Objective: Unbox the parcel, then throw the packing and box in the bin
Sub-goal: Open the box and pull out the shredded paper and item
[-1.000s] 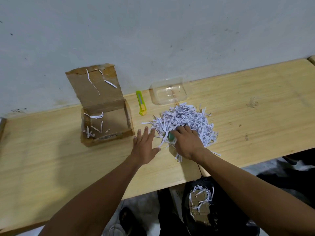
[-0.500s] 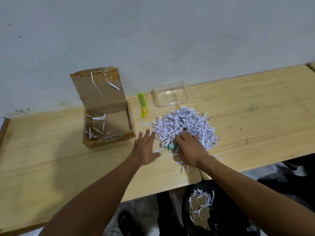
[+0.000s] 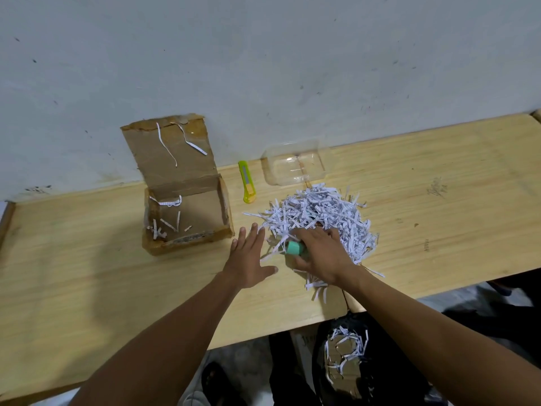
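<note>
Our right hand (image 3: 320, 253) curls round a small green item (image 3: 294, 248) at the near edge of the shreds (image 3: 319, 215) heaped on the table (image 3: 439, 224). Our left hand (image 3: 248, 259) lies flat beside it, fingers straight and spread, holding nothing. The box (image 3: 187, 212) stands open to the left with a few strips inside. A cutter (image 3: 246, 186) and clear tray (image 3: 292, 165) lie by the wall. The bin (image 3: 374, 376) sits below the table edge, some shreds in it.

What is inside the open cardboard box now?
Inside the cardboard box lie only a few loose paper strips, mostly near its left and front walls. Two more strips cling to the raised lid. The near front corner is hidden behind the box wall.
</note>
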Demonstrator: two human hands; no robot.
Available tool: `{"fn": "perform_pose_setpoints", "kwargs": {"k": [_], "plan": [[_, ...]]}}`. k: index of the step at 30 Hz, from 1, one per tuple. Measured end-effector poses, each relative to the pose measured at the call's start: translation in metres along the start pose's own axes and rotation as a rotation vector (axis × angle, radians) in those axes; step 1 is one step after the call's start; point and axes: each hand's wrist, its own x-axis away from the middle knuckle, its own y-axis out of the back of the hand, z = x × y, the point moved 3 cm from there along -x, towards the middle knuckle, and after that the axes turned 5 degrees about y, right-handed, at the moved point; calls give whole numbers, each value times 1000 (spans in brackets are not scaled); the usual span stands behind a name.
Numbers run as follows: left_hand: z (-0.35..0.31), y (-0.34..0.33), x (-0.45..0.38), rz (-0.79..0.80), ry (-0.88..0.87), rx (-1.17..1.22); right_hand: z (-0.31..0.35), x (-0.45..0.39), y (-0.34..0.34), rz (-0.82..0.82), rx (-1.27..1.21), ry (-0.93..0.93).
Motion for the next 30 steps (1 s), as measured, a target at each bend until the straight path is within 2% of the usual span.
{"fn": "perform_pose_setpoints", "kwargs": {"k": [4, 9, 12, 13, 15, 18, 20, 23, 25, 28, 30], "plan": [[-1, 1, 1, 4, 3, 14, -1, 4, 9, -23, -122, -24], [-3, 3, 1, 12, 14, -4, -9, 3, 24, 30, 9, -83], [-7, 5, 1, 9, 28, -34, -16, 4, 35, 60, -45, -132], [-8, 7, 0, 0, 31, -44, -19, 5, 39, 51, -139, -161], [-9, 11, -1, -27, 19, -66, -25, 7, 47, 3, -480, -238], [-9, 15, -9, -62, -20, -41, -35, 14, 61, -133, -928, -361], [-13, 23, -11, -47, -14, -32, -43, 18, 69, -182, -1004, -388], [-23, 34, -10, -31, 5, -63, -49, 20, 73, -147, -959, -353], [-26, 35, -10, -46, 5, -70, -52, 20, 72, -131, -1029, -347], [-30, 37, -12, -99, -31, -102, -55, 17, 72, -186, -1408, -405], [-36, 45, -9, -23, 20, -121, -61, 14, 75, -223, -1638, -449]]}}
